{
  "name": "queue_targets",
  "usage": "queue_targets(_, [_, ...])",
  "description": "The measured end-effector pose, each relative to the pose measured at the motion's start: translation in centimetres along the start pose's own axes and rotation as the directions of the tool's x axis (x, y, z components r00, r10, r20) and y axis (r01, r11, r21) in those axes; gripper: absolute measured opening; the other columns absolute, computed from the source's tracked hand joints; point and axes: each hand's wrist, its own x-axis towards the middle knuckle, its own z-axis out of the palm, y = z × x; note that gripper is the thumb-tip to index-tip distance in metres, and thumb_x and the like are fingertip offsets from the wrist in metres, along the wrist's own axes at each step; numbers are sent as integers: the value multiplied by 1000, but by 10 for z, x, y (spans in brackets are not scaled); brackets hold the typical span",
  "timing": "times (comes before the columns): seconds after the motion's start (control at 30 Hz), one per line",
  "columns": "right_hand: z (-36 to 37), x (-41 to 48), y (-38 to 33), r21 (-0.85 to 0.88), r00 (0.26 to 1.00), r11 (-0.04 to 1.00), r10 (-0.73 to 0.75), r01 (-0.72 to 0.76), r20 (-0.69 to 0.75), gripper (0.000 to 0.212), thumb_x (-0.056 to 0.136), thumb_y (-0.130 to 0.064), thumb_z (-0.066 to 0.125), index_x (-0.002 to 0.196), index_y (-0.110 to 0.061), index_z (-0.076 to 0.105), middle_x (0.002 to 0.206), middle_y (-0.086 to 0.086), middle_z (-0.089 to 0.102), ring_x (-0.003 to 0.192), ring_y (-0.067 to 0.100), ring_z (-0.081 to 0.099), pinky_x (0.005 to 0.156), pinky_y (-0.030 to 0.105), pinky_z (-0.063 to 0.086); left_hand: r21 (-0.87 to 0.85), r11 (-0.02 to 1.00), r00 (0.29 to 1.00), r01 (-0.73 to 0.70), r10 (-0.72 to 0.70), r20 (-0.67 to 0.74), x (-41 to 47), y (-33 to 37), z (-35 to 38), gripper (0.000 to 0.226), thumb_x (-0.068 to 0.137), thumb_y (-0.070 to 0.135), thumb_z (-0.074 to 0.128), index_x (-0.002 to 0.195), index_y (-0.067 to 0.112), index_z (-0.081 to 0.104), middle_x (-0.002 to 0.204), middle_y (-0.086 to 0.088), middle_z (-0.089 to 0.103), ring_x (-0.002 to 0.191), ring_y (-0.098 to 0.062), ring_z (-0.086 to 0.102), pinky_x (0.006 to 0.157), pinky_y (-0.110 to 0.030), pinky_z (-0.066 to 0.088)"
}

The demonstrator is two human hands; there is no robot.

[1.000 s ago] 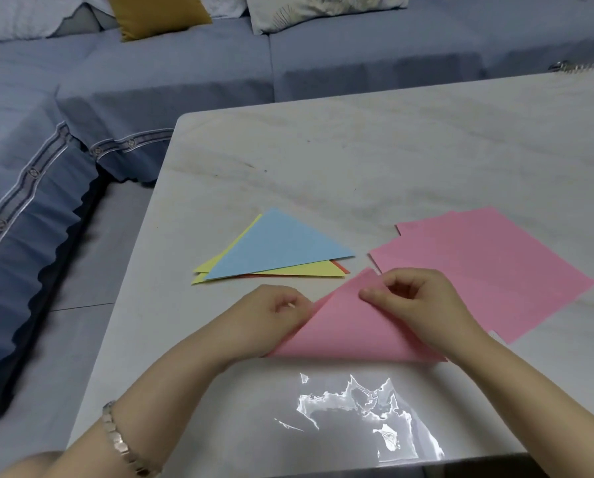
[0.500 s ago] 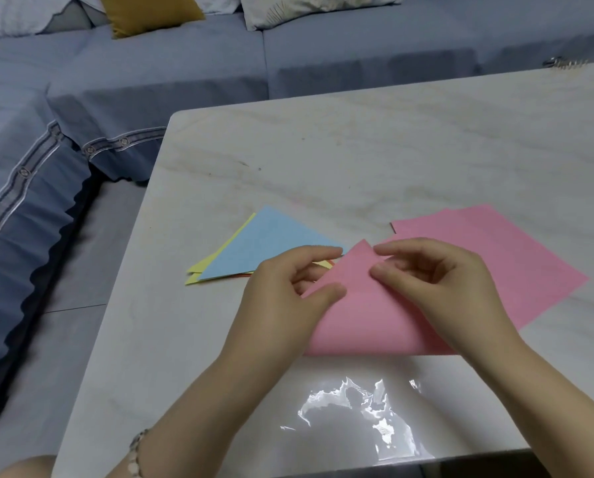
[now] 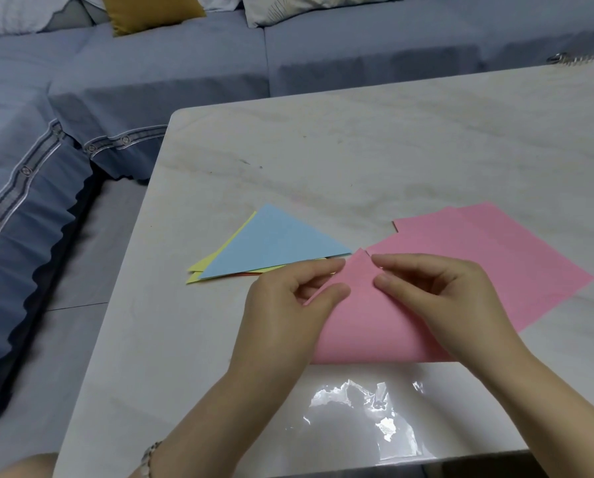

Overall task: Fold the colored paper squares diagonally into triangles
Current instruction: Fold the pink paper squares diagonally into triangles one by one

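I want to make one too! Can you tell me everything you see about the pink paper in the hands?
The pink paper looks thin, plain and matte. It is folded over into a triangle, with the fold along the near side and the tip pointing away. It lies on the table, right by the pink stack. The left hand pinches its left edge. The right hand pinches it near the tip.

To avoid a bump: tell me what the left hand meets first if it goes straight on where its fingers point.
Probably the right hand, whose fingertips face it across the folded pink sheet that the left hand pinches; depth is unclear.
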Motion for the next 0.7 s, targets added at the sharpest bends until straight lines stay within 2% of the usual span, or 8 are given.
queue_targets(0.1, [0, -1, 1, 0, 1000, 1000, -9, 9, 13, 28, 76, -4, 69, 78, -32, 69, 71, -33, 66, 77, -14, 62, 69, 0, 41, 3, 1000, 1000, 6, -6, -16, 0, -2, 0, 34, 73, 9, 74, 75, 42, 66, 67, 33, 63, 62, 10, 57, 63, -2, 41])
queue_targets(0.27, [-1, -1, 1, -25, 999, 999, -39, 39, 28, 31, 77, -3, 68, 75, -34, 68, 67, -35, 65, 74, -16, 61, 66, -1, 41, -3, 1000, 999, 20, -20, -29, -1, -3, 0, 27, 72, 11, 75, 75, 37, 69, 70, 27, 67, 62, 9, 58, 65, -3, 42])
queue_targets(0.43, [-2, -2, 0, -35, 998, 998, -50, 51, 30, 31, 77, -3, 68, 74, -34, 68, 67, -34, 65, 73, -14, 61, 66, 0, 41, -5, 1000, 999, 23, -23, -28, 0, 0, 1, 27, 72, 8, 75, 72, 34, 68, 61, 27, 64, 56, 9, 56, 61, -1, 40])
queue_targets(0.6, [-3, -3, 0, -30, 999, 999, -45, 46, 23, 28, 75, -5, 70, 75, -33, 69, 68, -31, 67, 71, -14, 62, 65, 0, 41, -13, 1000, 999, 25, -25, -20, -1, 2, 2, 35, 74, 7, 73, 74, 41, 65, 66, 31, 65, 64, 10, 60, 64, -1, 42])
queue_targets(0.7, [-3, -2, -1, -40, 999, 998, -45, 46, 24, 29, 74, -5, 71, 73, -34, 68, 67, -31, 66, 70, -14, 61, 65, 0, 41, -2, 1000, 1000, 18, -18, 5, -2, 2, 2, 32, 75, 8, 72, 74, 40, 67, 69, 36, 64, 71, 13, 60, 66, 1, 40])
